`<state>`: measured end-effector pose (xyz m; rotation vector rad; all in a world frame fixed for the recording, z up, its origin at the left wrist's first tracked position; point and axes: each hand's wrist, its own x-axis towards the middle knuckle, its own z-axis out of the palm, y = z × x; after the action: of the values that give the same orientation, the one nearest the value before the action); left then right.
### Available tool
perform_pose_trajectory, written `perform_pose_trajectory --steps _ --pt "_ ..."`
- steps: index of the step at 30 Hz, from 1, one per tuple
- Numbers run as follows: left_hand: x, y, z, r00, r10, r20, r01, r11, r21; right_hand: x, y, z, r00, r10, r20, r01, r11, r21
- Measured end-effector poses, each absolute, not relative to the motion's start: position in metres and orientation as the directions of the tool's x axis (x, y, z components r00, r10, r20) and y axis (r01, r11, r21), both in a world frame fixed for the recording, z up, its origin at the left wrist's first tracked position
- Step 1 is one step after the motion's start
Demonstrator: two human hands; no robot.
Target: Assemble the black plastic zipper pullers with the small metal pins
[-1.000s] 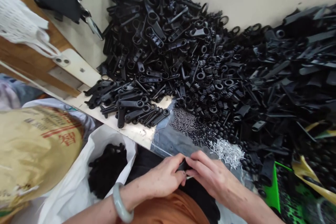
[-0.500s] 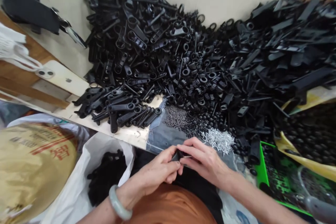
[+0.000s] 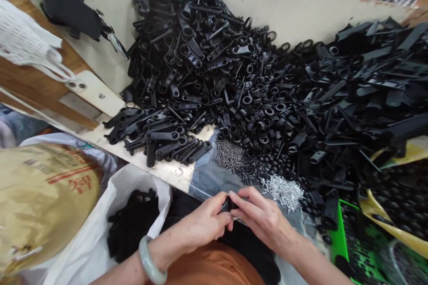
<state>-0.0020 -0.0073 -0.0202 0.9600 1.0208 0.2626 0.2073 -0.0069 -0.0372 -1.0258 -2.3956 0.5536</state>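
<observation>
Left hand [image 3: 205,222]: its thumb and forefinger were pinched on a small black part, and a pale green bracelet [image 3: 150,260] circled the wrist.
Right hand [image 3: 267,220]: its fingers were bent inward, tips against the same piece, with something thin and pale beneath them; from where I stood I couldn't tell whether they gripped.
Black part [image 3: 226,205]: it sat between the two hands, nearer the person than the silver pins [image 3: 284,193] and left of them, mostly hidden by fingers.
Grey cloth [image 3: 210,180]: it lay under the pins and spread out to their left.
Dark grey bits [image 3: 229,155]: these were piled beyond the pins, to the left.
Black handles [image 3: 167,138]: they lay farther left of the pins, side by side.
Big black heap [image 3: 200,53]: it rose well behind the pins.
Green tray [image 3: 340,234]: it stood right of the pins, on the near side.
White sack [image 3: 117,191]: it gaped well left of the pins, dark pieces [image 3: 133,227] inside.
</observation>
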Motion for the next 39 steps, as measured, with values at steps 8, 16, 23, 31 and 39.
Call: perform_pose_trajectory --steps 8,16,23,31,39 --pt "-0.002 -0.003 -0.006 0.494 0.637 -0.592 0.402 0.436 0.805 0.205 -0.008 -0.032 -0.635 0.767 0.086 0.569 0.541 -0.619" --pt "-0.014 0.001 -0.015 0.597 0.596 -0.537 -0.062 0.702 0.709 0.198 -0.005 -0.027 -0.407 0.913 -0.039 0.319 0.102 -0.942" --pt "-0.004 0.003 -0.012 0.444 0.828 -0.341 0.117 0.324 0.939 0.157 -0.019 -0.035 -0.103 0.987 -0.123 0.047 -0.118 -0.992" --pt "-0.015 -0.002 -0.012 0.457 0.75 -0.478 0.082 0.5 0.862 0.165 -0.01 -0.018 -0.207 0.977 0.059 0.158 0.093 -0.983" --pt "-0.011 -0.009 -0.008 0.323 0.925 -0.198 0.408 0.052 0.911 0.158 -0.005 -0.022 -0.148 0.976 0.158 0.095 0.174 -0.98"
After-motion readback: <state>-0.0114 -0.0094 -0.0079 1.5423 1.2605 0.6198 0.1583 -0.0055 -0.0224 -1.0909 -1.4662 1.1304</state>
